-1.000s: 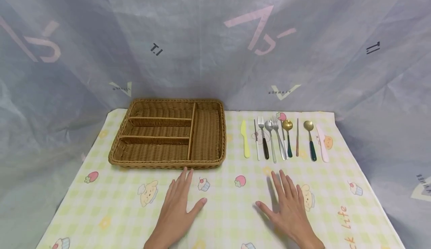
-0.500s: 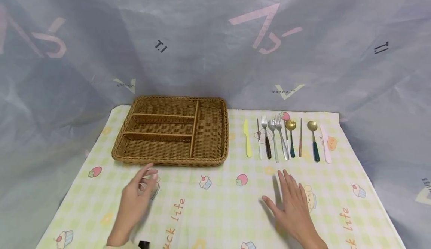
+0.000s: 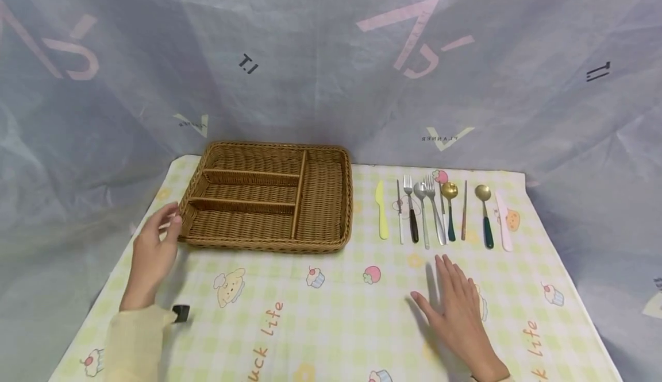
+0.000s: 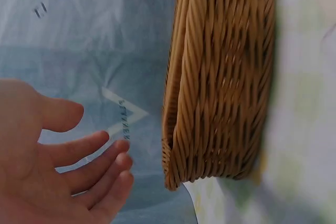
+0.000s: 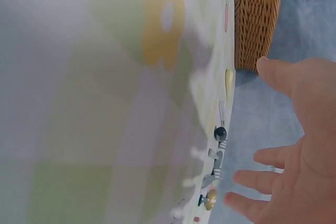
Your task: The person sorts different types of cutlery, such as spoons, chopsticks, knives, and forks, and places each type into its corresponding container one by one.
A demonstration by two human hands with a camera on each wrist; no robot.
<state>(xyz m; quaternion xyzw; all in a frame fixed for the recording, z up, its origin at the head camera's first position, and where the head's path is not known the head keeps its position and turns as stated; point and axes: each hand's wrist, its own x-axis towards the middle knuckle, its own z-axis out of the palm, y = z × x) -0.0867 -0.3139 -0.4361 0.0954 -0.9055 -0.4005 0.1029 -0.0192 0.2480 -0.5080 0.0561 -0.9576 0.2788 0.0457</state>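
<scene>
A brown wicker tray (image 3: 323, 247) with several compartments stands at the back left of the table. My left hand (image 3: 153, 250) is at its front left corner, fingers loosely bent; the left wrist view shows a gap between the hand (image 4: 79, 161) and the wicker wall (image 4: 223, 77). Over the cloth on the right, my right hand (image 3: 455, 307) is spread with nothing in it. Beyond that hand lies a row of cutlery: a yellow knife (image 3: 382, 212), forks (image 3: 412, 215), a silver spoon (image 3: 423, 215), gold-bowled spoons (image 3: 486, 221), chopsticks (image 3: 464, 212) and a pink knife (image 3: 504, 230).
A green-checked tablecloth (image 3: 331, 336) with cartoon prints covers the table. Grey fabric (image 3: 310, 72) hangs behind it and at both sides. A small black piece (image 3: 181, 313) sits at the left sleeve's cuff (image 3: 137, 336).
My left hand has moved left from in front of the tray to its front left corner, its fingers bending. The right hand stays nearly in place, and the view has shifted slightly.
</scene>
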